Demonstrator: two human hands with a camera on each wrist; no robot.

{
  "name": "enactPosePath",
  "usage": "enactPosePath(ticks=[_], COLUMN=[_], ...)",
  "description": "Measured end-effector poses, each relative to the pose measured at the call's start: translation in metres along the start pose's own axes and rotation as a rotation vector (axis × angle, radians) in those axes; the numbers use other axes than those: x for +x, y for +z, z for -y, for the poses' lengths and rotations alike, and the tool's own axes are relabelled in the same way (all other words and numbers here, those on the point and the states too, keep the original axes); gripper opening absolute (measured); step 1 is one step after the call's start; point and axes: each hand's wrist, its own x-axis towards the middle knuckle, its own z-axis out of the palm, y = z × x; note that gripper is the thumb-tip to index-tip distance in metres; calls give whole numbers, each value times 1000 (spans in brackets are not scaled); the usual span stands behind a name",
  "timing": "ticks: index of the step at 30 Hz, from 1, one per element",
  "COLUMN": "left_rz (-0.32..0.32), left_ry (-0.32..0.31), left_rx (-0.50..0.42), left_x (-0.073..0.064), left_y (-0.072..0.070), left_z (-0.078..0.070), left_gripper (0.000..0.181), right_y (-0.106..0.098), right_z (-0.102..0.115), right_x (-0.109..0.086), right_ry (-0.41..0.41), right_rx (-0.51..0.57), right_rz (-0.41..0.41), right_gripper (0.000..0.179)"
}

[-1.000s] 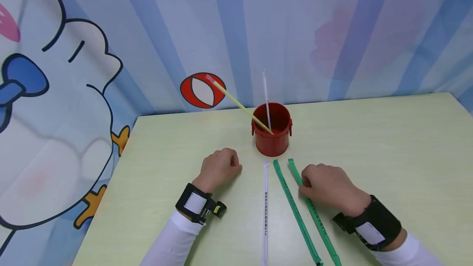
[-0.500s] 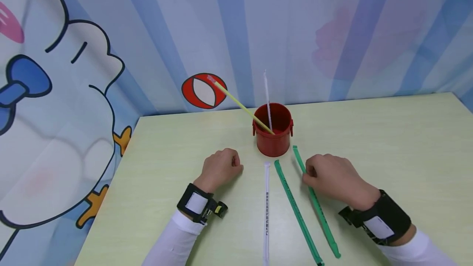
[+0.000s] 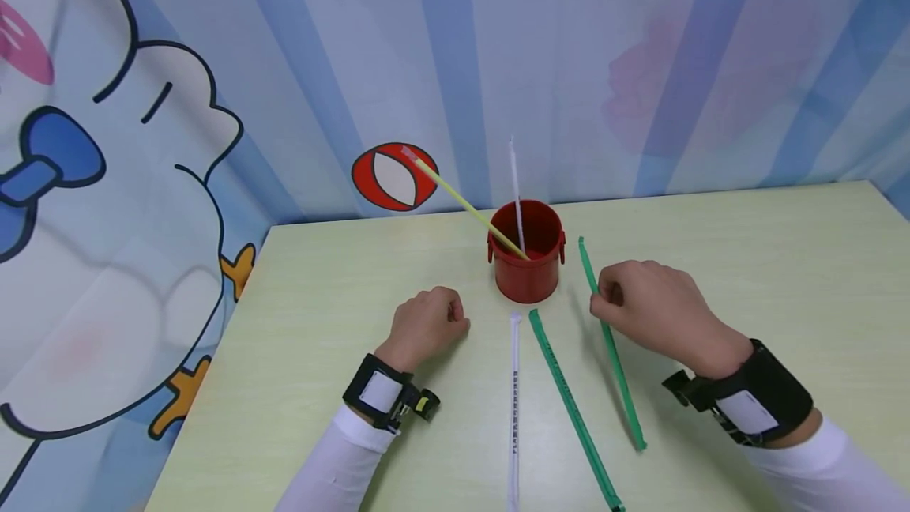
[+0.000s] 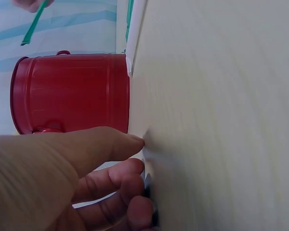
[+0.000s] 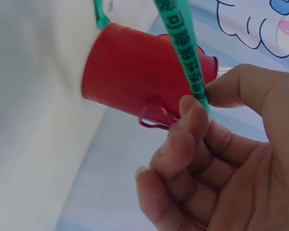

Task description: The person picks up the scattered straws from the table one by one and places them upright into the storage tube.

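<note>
My right hand (image 3: 657,310) pinches a green wrapped straw (image 3: 617,362) between thumb and fingers. The straw slants above the table, its shadow beside it, with the far end just right of the red bucket (image 3: 526,279). Printed characters show on its wrapper in the right wrist view. My left hand (image 3: 425,328) rests on the table left of the bucket, fingers loosely curled and holding nothing. Standing in the bucket are a yellow straw (image 3: 462,202), leaning left, and a pale straw (image 3: 516,188), almost upright. Between the hands lie another green straw (image 3: 574,405) and a white wrapped straw (image 3: 515,409).
The bucket stands near the back of the pale wooden table (image 3: 775,275), small handles at its sides. Behind and to the left hangs a printed cloth (image 3: 554,38) with blue stripes and cartoon figures. Each wrist wears a black strap with a camera.
My right hand has lifted its green straw off the table and moved it forward and slightly right, towards the bucket's right side. The left hand has stayed in place.
</note>
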Motion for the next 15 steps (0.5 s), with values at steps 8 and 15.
enactPosePath(ticks=[8,15], left_rz=[-10,2], left_ry=[9,9], left_rx=[-1,10], left_x=[0,0], left_y=[0,0], left_z=[0,-1], left_gripper=[17,17], right_y=[-21,-39], right_z=[6,15], right_x=[10,18], right_ry=[-9,-61], right_rx=[-10,-16], right_rz=[-106,-273], right_gripper=[17,18])
